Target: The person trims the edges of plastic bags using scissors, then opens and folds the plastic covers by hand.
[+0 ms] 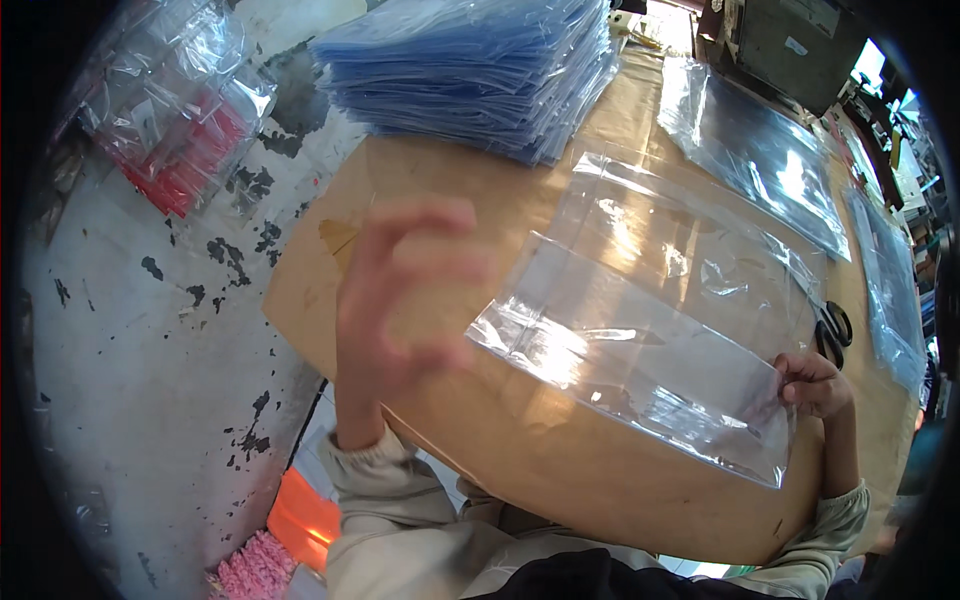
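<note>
A clear plastic bag (640,350) lies across the brown-covered table in front of me. My right hand (815,385) pinches its right edge between thumb and fingers. My left hand (400,290) is raised left of the bag, blurred by motion, with fingers apart and curved and nothing between them. Beneath and beyond the held bag, another clear plastic sheet or bag (740,250) lies flat. A pair of scissors with black handles (832,330) rests just above my right hand, blades pointing away over the clear plastic.
A tall stack of bluish clear plastic bags (470,80) stands at the far side. More flat clear bags (750,150) lie at the far right. On the chipped grey surface to the left sit crumpled clear and red packages (190,110). The brown table covering (480,430) ends near my body.
</note>
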`<state>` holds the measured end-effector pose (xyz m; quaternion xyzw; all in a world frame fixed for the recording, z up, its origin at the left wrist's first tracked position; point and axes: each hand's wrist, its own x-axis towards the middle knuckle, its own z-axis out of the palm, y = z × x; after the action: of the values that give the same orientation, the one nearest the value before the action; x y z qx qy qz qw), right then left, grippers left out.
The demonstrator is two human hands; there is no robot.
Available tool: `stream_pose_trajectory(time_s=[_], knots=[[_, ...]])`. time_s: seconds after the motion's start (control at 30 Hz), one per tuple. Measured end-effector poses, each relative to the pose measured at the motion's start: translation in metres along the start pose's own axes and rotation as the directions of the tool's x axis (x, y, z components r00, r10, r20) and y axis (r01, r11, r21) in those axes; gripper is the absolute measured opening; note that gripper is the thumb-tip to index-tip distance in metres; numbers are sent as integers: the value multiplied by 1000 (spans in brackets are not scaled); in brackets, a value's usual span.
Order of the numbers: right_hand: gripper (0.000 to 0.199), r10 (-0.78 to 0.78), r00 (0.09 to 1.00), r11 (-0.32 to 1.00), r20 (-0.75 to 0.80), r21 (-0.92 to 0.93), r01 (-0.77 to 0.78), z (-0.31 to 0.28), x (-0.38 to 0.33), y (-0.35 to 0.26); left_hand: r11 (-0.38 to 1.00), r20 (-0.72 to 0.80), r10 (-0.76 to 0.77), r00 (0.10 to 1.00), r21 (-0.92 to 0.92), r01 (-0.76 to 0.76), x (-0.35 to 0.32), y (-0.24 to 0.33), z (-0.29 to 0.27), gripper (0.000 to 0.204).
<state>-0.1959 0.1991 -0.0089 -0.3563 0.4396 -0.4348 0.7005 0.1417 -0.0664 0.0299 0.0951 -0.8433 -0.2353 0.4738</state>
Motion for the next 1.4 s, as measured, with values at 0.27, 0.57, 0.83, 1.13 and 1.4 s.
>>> stream_pose_trajectory(time_s=[0.27,0.57,0.83,1.13,1.4], knots=[[16,-18,999,999,-35,-27,17,6,5,-4,850,155,146,977,485,-204,-59,37,26,20],[20,-35,999,982,-36,-187,28,4,7,-6,882,83,90,992,456,-118,-77,33,26,19],[19,-133,984,867,115,-467,172,10,14,-5,962,161,-253,954,143,231,-70,19,27,21],[25,-167,978,954,122,-229,191,60,13,2,907,-316,-411,855,-51,417,-125,-11,-33,6],[16,-769,587,141,-254,-962,-232,-6,-20,-13,838,-900,-164,404,89,538,-189,-24,-191,9]])
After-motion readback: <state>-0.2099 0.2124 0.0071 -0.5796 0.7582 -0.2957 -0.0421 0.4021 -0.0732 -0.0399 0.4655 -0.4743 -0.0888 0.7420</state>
